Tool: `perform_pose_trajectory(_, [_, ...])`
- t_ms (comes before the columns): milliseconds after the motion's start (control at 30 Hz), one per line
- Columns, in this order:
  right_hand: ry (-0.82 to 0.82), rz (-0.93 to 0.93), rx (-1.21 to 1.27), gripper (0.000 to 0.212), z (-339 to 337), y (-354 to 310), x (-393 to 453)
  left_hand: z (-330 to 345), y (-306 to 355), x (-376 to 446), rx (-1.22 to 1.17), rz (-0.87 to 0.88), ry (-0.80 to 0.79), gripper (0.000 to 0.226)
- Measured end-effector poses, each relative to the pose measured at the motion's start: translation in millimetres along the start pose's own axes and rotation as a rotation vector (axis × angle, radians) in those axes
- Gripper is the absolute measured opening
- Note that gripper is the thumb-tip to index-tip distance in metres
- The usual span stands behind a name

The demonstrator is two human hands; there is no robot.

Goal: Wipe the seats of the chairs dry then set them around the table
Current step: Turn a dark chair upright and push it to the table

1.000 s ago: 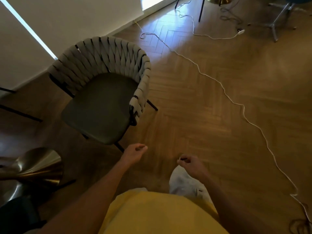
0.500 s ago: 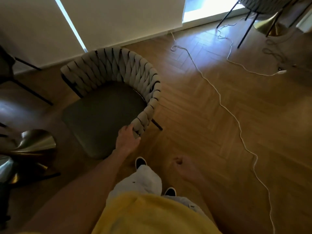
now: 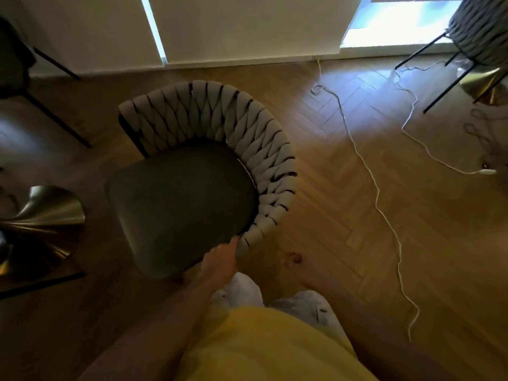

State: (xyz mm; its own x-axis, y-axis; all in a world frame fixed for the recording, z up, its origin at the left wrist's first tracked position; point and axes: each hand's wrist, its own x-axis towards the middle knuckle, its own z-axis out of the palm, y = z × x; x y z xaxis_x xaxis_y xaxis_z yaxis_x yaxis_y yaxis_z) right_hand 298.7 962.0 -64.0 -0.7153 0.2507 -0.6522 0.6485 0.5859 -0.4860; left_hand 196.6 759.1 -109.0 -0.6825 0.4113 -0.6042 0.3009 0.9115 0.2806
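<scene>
A chair with a dark green seat [image 3: 178,199] and a grey woven backrest [image 3: 247,127] stands on the wood floor right in front of me. My left hand [image 3: 220,261] holds the near end of the woven armrest, thumb along the seat edge. My right hand [image 3: 294,261] hangs blurred to the right of the chair, fingers loosely curled, nothing visible in it. No cloth is in view.
A gold trumpet-shaped table base [image 3: 46,215] sits at the left, close to the chair. A second woven chair [image 3: 478,31] and another gold base [image 3: 483,83] are at the top right. A third chair [image 3: 16,64] is at the far left. A white cable [image 3: 376,193] snakes across the floor.
I have stepped up to the chair and my view has turned left. My left hand rose from mid-air to the armrest end and stays there. My right hand stayed low beside me.
</scene>
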Motion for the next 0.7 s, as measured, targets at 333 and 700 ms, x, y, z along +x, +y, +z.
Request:
perform_pose_trajectory(333, [-0.032,-0.338,-0.479,0.035,-19,-83,68,-27,-77,-21,-0.064,-0.097,0.073,0.057])
perform_pose_trajectory(700, [-0.058,-0.610,-0.790,0.050,-30,-128,132,-34,-115,-21,-0.126,-0.482,0.167,0.038])
